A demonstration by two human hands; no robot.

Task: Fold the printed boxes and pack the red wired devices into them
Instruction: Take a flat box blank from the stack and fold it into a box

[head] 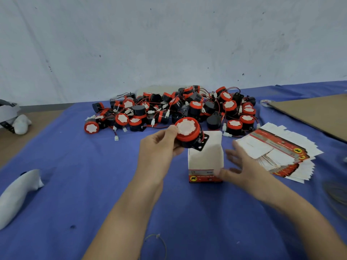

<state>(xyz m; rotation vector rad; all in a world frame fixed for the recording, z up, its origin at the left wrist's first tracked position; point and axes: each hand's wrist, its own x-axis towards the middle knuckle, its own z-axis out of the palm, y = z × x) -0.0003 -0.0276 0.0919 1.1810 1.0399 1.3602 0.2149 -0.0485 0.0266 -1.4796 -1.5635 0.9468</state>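
Left hand [159, 145]: grips a round red device [189, 133] with a white scalloped face and black bracket, just above the box's open top.
Right hand [242, 166]: blurred, fingers spread wide at the box's right wall.
Printed box [204, 158]: upright, white card, red base band, on blue cloth [93, 166].
Device pile [178, 107]: far side, thin wires tangled.
Flat boxes [277, 152]: fanned stack, right.

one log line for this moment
left hand: holds red device above open box | right hand: open, at box side | flat boxes: stacked right
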